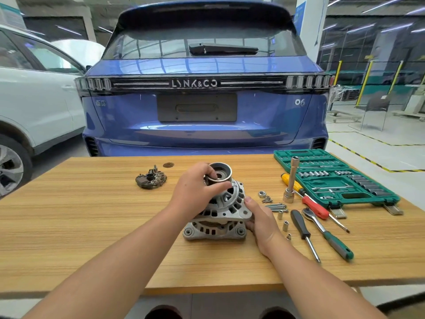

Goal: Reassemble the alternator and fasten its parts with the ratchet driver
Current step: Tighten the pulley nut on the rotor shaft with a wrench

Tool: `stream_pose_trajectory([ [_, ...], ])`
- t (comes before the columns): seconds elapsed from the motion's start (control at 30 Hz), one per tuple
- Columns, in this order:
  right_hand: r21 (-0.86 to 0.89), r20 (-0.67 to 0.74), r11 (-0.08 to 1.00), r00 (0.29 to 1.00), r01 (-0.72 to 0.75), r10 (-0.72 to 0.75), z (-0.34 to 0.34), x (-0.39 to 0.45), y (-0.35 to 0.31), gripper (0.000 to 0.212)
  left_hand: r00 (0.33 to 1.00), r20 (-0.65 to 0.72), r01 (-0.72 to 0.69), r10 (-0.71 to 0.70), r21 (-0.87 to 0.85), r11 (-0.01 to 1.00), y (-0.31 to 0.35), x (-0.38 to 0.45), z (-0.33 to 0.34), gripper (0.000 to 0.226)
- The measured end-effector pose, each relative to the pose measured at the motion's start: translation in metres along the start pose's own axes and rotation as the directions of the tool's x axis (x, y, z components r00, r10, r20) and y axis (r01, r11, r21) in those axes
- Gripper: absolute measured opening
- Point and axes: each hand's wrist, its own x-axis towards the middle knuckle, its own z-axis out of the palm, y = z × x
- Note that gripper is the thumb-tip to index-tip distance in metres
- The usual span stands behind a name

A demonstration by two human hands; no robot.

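Observation:
The silver alternator housing [216, 217] stands on the wooden table [92, 226], its upper half tilted on the lower one. My left hand [195, 187] grips the dark pulley [222, 172] on top of it. My right hand [259, 221] holds the housing's right side, thumb on the upper rim. A ratchet driver [326, 233] with a green handle lies to the right. The black rectifier plate [150, 179] lies apart at the left. Loose bolts [277, 206], a nut [261, 194] and small sockets [285, 225] lie just right of the alternator.
An open green socket case [340, 178] sits at the table's right rear, with a tall socket extension [291, 180] upright before it. Screwdrivers with black [303, 231], red [315, 207] and yellow [291, 181] handles lie nearby. A blue car [202, 88] stands behind the table.

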Motion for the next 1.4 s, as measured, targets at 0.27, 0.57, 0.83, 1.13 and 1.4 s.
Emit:
stream_pose_trajectory([
  [0.27, -0.01, 0.043, 0.998, 0.997, 0.06, -0.06, -0.001, 0.002, 0.005, 0.039, 0.999, -0.021, -0.028, 0.029, 0.043, 0.999, -0.01, 0.0, -0.001, 0.038],
  [0.57, 0.005, 0.035, 0.999, 0.999, 0.038, -0.038, -0.002, 0.004, 0.006, 0.042, 0.991, 0.036, 0.124, -0.127, 0.074, 0.99, -0.012, 0.001, 0.005, 0.052],
  [0.83, -0.007, 0.024, 1.0, 1.0, 0.02, -0.02, -0.003, 0.004, 0.007, 0.045, 0.987, 0.058, 0.142, -0.148, 0.104, 0.984, -0.007, 0.003, 0.007, 0.077],
  [1.13, -0.345, -0.293, 0.933, 0.956, -0.101, -0.005, -0.013, 0.05, -0.04, 0.035, 0.981, 0.069, 0.177, -0.182, 0.07, 0.982, -0.009, 0.005, 0.008, 0.075],
  [1.4, -0.993, -0.109, 0.04, 0.993, -0.111, 0.033, -0.03, 0.115, -0.06, 0.036, 0.985, 0.061, 0.156, -0.16, 0.066, 0.986, -0.011, 0.004, 0.009, 0.071],
])
